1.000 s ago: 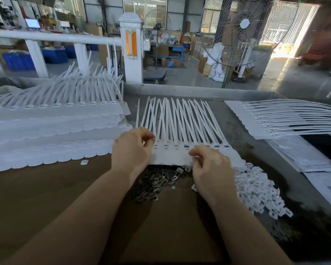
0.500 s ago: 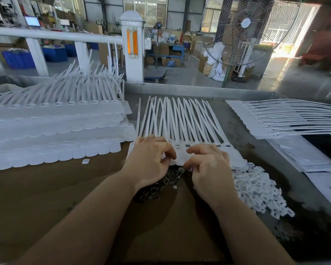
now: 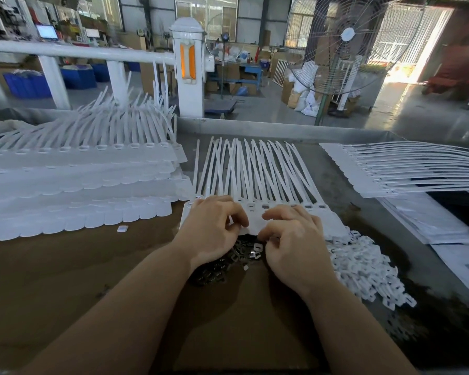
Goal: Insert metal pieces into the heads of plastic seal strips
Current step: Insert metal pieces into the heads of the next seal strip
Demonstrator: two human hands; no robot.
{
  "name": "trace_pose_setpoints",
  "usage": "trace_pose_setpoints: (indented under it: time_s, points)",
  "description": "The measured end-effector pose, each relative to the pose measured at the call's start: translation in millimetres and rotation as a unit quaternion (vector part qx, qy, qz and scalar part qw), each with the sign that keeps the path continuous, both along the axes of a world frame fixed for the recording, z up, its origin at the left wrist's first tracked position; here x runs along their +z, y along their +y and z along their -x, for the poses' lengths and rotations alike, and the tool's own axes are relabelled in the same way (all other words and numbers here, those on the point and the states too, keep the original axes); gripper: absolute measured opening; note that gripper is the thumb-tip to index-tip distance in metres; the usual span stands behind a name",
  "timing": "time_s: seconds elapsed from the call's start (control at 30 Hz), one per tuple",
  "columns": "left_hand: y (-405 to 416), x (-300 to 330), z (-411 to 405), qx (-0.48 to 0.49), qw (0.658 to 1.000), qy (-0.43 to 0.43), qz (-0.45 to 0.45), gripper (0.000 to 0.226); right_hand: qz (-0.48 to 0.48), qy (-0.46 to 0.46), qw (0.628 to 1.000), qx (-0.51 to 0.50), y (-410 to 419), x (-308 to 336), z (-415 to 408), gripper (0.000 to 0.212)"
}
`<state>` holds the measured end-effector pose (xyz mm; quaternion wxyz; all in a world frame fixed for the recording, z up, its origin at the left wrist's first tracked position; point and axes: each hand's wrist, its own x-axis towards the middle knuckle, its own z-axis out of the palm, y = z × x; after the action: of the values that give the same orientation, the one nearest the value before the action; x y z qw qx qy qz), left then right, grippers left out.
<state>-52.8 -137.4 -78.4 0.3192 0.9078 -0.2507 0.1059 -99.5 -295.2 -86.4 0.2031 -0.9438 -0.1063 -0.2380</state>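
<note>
a row of joined white plastic seal strips (image 3: 255, 182) is lying flat on the desk (image 3: 79, 266) straight ahead of the person, tails fanning away and heads lined up along the near edge, which is keeping every slot within reach without shifting the sheet. the left hand (image 3: 214, 228) is resting on the heads toward the left end of the row, fingers curled down onto the plastic, probably steadying it or seating a piece; whether anything is pinched beneath the fingertips i cannot tell. the right hand (image 3: 295, 239) is hovering over the near edge of the heads with its fingers bent toward the dark pile of metal pieces (image 3: 228, 261), which is sitting just below the heads, between the two wrists, so that each pick is short. one bright piece is showing just beside the right fingertips, but the view is not showing whether that grip is closed on it or only reaching. several slots to the right of the hands are looking dark or open, so the row is likely only partly filled. a heap of small white plastic clips (image 3: 363, 272) is spreading out to the right of the metal pile, tiered stacks of more strips (image 3: 79, 185) are waiting on the left, and another sheet (image 3: 404, 169) is lying at the far right.
</note>
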Motion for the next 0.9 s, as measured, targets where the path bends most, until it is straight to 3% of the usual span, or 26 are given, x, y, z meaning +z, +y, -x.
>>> trace_pose_setpoints:
  time_s: [0.23,0.4,0.73,0.9]
  points:
    - [0.0,1.2,1.6,0.0,1.0,0.009,0.012,0.021,0.038,0.024,0.999,0.016,-0.2,0.6,1.7,0.009]
    - [0.4,1.1,1.2,0.0,1.0,0.006,0.009,0.019,0.004,0.021,0.999,0.034,-1.3,-1.1,-0.1,0.008]
    - [-3.6,3.0,4.6,-0.028,0.998,-0.042,0.042,0.015,-0.104,-0.12,0.987,0.025,0.8,-0.4,-3.0,0.013]
    - [-9.0,5.1,6.1,-0.05,0.989,0.045,0.133,0.014,-0.116,-0.152,0.98,0.051,0.7,0.7,-3.6,0.011]
